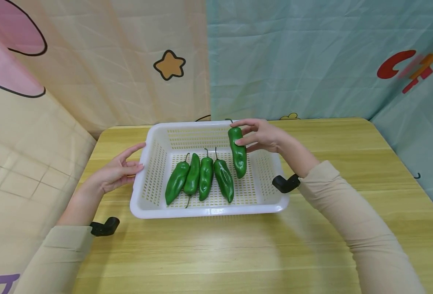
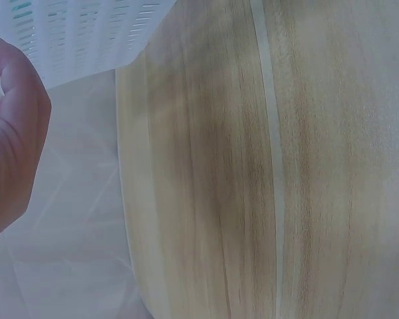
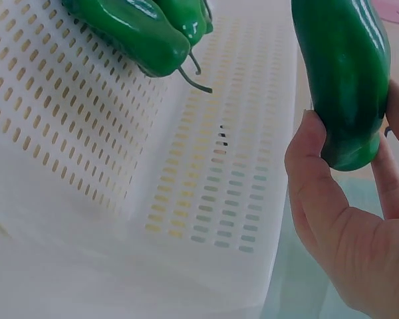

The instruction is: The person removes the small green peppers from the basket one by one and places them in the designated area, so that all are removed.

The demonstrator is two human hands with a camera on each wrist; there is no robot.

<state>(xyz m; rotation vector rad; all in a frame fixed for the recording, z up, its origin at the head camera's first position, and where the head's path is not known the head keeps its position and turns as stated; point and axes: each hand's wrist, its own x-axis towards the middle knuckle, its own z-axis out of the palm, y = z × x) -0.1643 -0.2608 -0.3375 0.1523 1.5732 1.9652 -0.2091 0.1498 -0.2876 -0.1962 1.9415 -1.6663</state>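
Note:
A white plastic basket [image 1: 209,211] with slotted walls stands on the wooden table, and several green peppers [image 1: 206,178] lie side by side on its floor. At the basket's left rim is my left hand [image 1: 115,169], its thumb and fingers holding the edge; the left wrist view shows only part of this hand. Over the right part of the basket, my right hand [image 1: 262,136] pinches another green pepper [image 1: 239,157] near its stem end between thumb and fingers. That pepper hangs tip down, raised above the basket floor in the right wrist view [image 3: 346,80].
The wooden table [image 1: 209,253] extends in front of the basket and to both sides. Patterned cloth curtains [image 1: 293,57] hang behind the table and along its sides. Black camera mounts [image 1: 105,226] sit at both wrists.

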